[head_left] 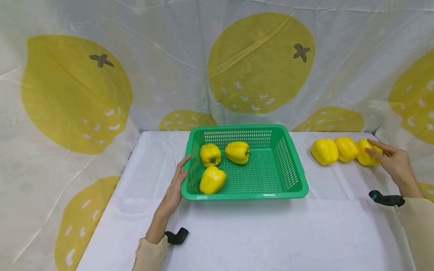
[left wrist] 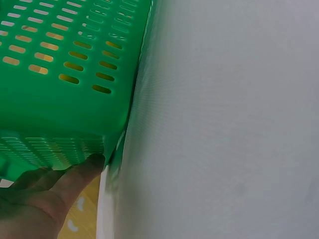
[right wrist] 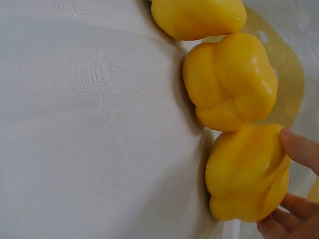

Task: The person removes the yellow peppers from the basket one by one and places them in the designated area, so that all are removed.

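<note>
Over on the right of the worktop (head_left: 251, 233), the person's right hand (head_left: 396, 161) pinches the end pepper (head_left: 363, 155) between thumb and fingers, right up against the middle pepper (head_left: 346, 149), with the inner pepper (head_left: 324, 151) next in line. The skin looks glossy, so a fingertip hold might slip, and a sideways nudge could set its neighbours rolling. The left hand (head_left: 174, 190) lies with fingers fairly straight against the left side of the green basket (head_left: 244, 196); too hard a push there might tumble the three peppers (head_left: 212, 180) inside.
</note>
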A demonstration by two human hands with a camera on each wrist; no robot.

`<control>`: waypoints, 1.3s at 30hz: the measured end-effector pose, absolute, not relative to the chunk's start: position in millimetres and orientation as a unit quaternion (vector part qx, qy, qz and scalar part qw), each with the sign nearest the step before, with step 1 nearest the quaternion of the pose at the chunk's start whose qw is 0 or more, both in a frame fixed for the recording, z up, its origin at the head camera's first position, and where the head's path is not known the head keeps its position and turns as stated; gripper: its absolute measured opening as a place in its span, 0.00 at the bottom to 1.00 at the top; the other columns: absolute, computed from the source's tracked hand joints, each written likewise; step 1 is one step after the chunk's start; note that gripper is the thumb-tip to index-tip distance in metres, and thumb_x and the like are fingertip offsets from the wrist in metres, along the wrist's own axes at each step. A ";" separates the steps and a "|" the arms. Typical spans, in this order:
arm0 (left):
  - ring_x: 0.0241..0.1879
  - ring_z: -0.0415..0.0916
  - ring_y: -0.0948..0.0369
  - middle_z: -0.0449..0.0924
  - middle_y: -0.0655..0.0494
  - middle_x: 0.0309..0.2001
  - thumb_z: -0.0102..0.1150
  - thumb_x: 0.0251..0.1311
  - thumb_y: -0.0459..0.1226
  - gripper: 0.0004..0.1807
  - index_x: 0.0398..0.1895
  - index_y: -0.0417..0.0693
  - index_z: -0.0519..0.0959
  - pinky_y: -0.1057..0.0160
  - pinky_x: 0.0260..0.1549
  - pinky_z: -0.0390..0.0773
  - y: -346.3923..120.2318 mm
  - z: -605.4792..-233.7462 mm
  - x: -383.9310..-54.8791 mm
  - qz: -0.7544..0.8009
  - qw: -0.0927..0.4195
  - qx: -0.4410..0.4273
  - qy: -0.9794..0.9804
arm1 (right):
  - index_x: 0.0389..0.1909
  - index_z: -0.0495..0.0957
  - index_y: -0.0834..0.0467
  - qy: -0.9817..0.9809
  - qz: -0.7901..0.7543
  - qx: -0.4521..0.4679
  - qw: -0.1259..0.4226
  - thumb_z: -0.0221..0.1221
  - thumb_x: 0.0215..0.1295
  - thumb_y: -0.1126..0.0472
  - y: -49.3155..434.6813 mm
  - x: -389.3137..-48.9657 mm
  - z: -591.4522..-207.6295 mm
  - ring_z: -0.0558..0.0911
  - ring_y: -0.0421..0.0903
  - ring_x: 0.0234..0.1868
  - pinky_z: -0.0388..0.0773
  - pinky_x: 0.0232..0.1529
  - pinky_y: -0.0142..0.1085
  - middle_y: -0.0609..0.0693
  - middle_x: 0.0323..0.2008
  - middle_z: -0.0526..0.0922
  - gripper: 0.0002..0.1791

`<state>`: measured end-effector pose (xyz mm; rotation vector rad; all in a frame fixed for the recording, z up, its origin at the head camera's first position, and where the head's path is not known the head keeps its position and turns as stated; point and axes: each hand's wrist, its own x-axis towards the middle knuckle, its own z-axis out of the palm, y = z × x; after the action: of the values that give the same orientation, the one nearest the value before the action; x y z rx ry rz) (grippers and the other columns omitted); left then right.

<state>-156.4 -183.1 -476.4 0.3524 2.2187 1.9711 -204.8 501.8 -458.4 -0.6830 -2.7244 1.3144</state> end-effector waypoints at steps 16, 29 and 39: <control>0.80 0.47 0.52 0.40 0.63 0.84 0.25 0.83 0.56 0.27 0.82 0.75 0.48 0.81 0.64 0.58 -182.3 -476.7 -156.2 0.658 0.081 0.118 0.739 | 0.79 0.58 0.46 -0.890 0.396 -0.211 0.075 0.49 0.77 0.37 498.8 -202.6 -453.8 0.46 0.60 0.84 0.47 0.80 0.56 0.55 0.83 0.49 0.35; 0.80 0.47 0.53 0.41 0.63 0.84 0.25 0.83 0.56 0.27 0.82 0.75 0.49 0.66 0.73 0.54 -183.1 -474.8 -155.7 0.653 0.075 0.113 0.745 | 0.80 0.59 0.40 -0.906 0.403 -0.104 0.077 0.54 0.76 0.39 449.2 -207.3 -405.1 0.46 0.55 0.84 0.48 0.81 0.38 0.39 0.83 0.51 0.36; 0.81 0.45 0.52 0.42 0.59 0.84 0.25 0.84 0.54 0.27 0.82 0.70 0.50 0.40 0.78 0.45 -181.2 -474.1 -156.2 0.652 0.061 0.119 0.747 | 0.78 0.61 0.31 -0.894 0.442 -0.041 0.058 0.54 0.76 0.40 383.2 -214.2 -353.1 0.54 0.56 0.83 0.51 0.79 0.57 0.34 0.81 0.55 0.32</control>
<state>-156.2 -181.2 -474.1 0.3591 2.2588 1.9725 -214.2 383.2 -353.1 -0.1232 -2.7088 1.3403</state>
